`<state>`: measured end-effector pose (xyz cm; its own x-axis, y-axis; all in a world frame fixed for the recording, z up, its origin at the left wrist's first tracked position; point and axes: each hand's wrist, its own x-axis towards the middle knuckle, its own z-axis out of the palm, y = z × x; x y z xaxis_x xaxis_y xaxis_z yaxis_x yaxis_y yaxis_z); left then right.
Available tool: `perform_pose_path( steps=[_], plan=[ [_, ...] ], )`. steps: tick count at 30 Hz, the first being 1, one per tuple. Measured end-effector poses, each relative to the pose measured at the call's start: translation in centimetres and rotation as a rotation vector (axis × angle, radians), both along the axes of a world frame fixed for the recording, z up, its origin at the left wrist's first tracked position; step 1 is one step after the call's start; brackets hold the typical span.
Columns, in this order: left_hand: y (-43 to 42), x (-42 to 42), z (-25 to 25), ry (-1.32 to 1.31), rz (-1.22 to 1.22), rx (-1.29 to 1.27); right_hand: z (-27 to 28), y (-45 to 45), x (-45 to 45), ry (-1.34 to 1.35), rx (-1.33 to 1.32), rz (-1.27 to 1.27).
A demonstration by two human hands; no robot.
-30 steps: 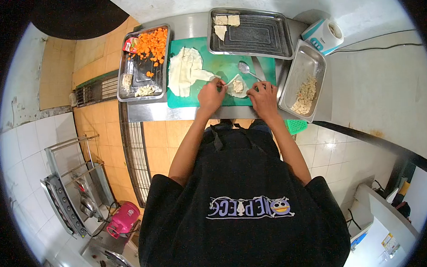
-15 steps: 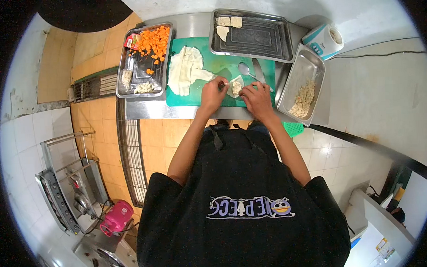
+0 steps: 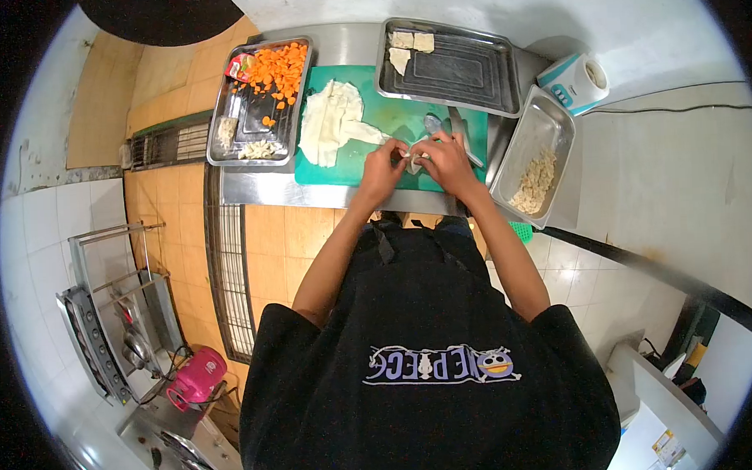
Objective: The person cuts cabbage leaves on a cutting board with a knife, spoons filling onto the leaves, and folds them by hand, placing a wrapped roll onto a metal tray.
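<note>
Both hands meet over the green cutting board (image 3: 349,172). My left hand (image 3: 380,172) pinches the left edge of a small filled dough wrapper (image 3: 413,163). My right hand (image 3: 450,164) has its fingers closed on the same wrapper from the right and hides much of it, filling included. To the left of them lies a larger pale dough sheet (image 3: 331,125), a strip of it reaching toward my left hand. Just beyond my right hand are a spoon (image 3: 432,123) and a knife (image 3: 456,121), both partly covered by it.
A dark metal tray (image 3: 461,73) with several pale folded pieces stands at the back. At left, another tray (image 3: 252,123) holds chopped carrots (image 3: 279,68). On the right are a steel pan (image 3: 552,113) with pale filling (image 3: 533,184) and a paper towel roll (image 3: 571,83).
My hands have drawn closer together. The wrapper lay spread with its filling showing; now it is gathered between my fingers. My right hand has shifted left and covers more of the spoon.
</note>
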<state>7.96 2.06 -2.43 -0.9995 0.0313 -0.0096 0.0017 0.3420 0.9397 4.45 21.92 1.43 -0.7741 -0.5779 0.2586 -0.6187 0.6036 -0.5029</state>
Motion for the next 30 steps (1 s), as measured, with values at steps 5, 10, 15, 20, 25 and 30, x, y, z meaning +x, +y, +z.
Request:
perform_pose_path(
  steps=[5, 10, 15, 20, 25, 30],
  plan=[
    [0.1, 0.2, 0.1, -0.011, 0.023, 0.022, -0.3, -0.6, -1.3, -0.059, -0.002, 0.024],
    [0.3, 0.4, 0.8, -0.038, 0.046, -0.008, -0.6, -0.6, -1.9, -0.078, 0.023, 0.034],
    [0.3, 0.4, 0.4, 0.001, 0.047, 0.018, -1.0, -0.6, -2.2, -0.118, 0.021, 0.051],
    [0.5, 0.4, 0.7, -0.031, 0.053, 0.042, -1.7, -0.6, -2.4, -0.124, -0.008, 0.056],
    [0.5, 0.4, 0.3, -0.034, 0.041, 0.054, -1.8, -0.6, -2.4, -0.161, -0.037, 0.070],
    [0.4, 0.5, -0.2, 0.009, 0.025, 0.060, -2.4, -0.6, -2.5, -0.148, -0.029, 0.078]
  ],
)
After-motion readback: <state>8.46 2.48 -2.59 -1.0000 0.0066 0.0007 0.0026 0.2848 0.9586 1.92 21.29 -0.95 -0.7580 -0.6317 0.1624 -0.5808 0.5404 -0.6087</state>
